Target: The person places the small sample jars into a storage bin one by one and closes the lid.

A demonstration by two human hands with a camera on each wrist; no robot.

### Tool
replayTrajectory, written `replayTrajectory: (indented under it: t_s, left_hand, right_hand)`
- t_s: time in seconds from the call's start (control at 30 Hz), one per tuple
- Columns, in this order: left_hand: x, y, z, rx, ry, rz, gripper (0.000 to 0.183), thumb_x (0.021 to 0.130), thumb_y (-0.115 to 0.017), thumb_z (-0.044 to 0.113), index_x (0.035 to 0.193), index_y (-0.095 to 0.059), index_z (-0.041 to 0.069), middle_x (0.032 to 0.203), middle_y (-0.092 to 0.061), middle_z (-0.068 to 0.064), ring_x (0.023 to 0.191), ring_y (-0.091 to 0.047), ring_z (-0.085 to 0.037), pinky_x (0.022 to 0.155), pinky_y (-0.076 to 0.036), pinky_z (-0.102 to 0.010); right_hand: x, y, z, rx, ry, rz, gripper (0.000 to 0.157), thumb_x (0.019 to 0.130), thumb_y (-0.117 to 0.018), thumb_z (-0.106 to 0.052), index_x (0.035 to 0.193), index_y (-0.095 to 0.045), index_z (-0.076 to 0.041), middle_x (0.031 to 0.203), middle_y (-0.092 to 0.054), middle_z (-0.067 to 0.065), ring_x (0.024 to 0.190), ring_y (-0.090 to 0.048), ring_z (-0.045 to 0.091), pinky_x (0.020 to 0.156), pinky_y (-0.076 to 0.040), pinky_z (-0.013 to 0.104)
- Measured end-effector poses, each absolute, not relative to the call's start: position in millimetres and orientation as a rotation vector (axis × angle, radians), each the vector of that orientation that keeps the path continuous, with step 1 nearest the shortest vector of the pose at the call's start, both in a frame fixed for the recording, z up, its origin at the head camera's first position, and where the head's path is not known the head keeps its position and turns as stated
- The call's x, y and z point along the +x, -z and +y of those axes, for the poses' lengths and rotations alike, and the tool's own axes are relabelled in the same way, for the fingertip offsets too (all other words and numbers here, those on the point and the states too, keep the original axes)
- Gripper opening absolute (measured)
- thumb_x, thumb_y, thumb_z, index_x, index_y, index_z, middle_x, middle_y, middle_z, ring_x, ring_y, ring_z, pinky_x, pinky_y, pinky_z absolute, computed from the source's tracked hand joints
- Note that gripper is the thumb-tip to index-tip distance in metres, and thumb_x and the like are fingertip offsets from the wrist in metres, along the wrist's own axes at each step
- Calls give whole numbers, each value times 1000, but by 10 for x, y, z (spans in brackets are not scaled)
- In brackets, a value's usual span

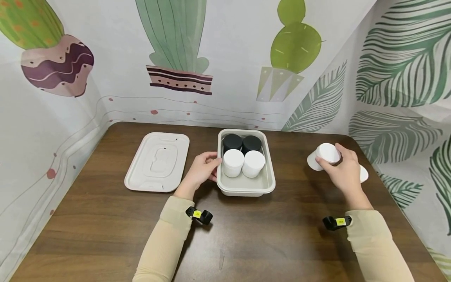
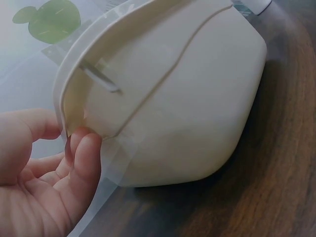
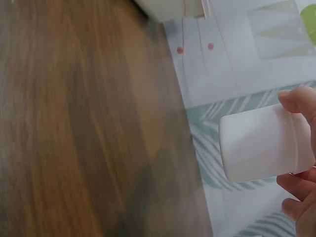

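My left hand (image 1: 203,169) grips the left rim of a cream plastic box (image 1: 243,188), thumb on top and fingers curled under the rim, as the left wrist view also shows. Inside the box stand two black-lidded jars (image 1: 233,143) at the back and two white jars (image 1: 233,164) in front of them. Over the right side of the table, my right hand (image 1: 344,171) holds another white jar (image 3: 259,143) by its lid end between thumb and fingers. In the right wrist view the jar's smooth body points away from the hand.
A white box lid (image 1: 157,162) lies flat on the brown wooden table (image 1: 246,239), left of the box. Part of a white round thing (image 1: 363,174) shows beside my right hand, near the table's right edge. A cactus-print cloth (image 1: 239,51) hangs behind the table.
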State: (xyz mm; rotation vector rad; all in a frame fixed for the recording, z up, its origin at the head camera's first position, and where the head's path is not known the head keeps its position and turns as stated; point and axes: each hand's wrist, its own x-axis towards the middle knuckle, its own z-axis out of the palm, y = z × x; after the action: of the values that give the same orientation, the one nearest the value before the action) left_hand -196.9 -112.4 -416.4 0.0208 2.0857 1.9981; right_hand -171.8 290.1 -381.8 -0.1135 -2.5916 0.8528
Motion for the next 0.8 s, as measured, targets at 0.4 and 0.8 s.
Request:
replayTrajectory:
  t_s: [0.4, 0.8]
  left_hand:
    - [-1972, 4176, -1120, 23, -1998, 2086, 39, 93, -56, 13, 129, -50, -2, 69, -54, -3, 52, -56, -11, 46, -54, -26]
    - [-1927, 4084, -1129, 36, -1995, 2074, 40, 93, -55, 11, 129, -49, -4, 69, -55, -3, 52, -57, -11, 48, -55, -26]
  right_hand:
    - [-1707, 3809, 2680, -109, -967, -2515, 72, 77, -77, -22, 136, -46, 4, 122, -49, 27, 97, -42, 22, 71, -32, 13]
    - [-1689, 3768, 2480, -52, -1042, -2483, 71, 77, -78, -19, 137, -47, 0, 122, -50, 22, 90, -39, 6, 70, -35, 9]
